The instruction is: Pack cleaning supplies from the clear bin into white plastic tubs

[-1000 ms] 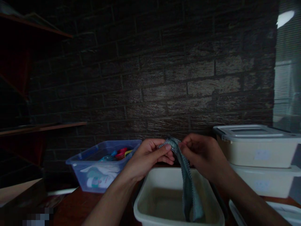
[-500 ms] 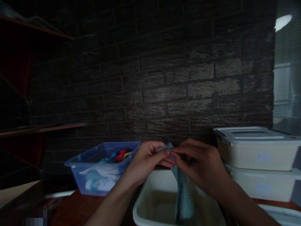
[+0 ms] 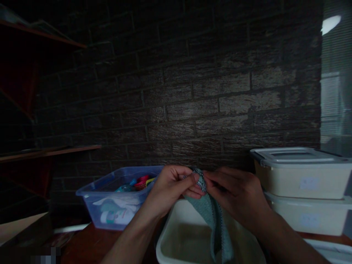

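A grey-green cloth (image 3: 210,214) with a dark checked edging hangs from both my hands. My left hand (image 3: 178,185) pinches its upper end between thumb and fingers. Close beside it, my right hand (image 3: 233,189) grips the same bunched end with its fingertips; part of the cloth there is hidden by the fingers. The lower end dangles into an open cream-coloured plastic bin (image 3: 168,234) directly below. How the cloth is folded at the top is too dark to make out.
On the left stands a blue translucent bin (image 3: 110,187) holding small colourful items and a white bottle (image 3: 117,216). Two lidded cream boxes (image 3: 305,179) are stacked on the right. A pale lid (image 3: 330,249) lies at lower right. Behind is a dark brick wall (image 3: 178,110); shelves (image 3: 52,150) jut out at left.
Both hands have dropped slightly, still holding the cloth's end. The hanging part has swung and spread wider beneath the left hand. My right hand's fingers have shifted along the edging.
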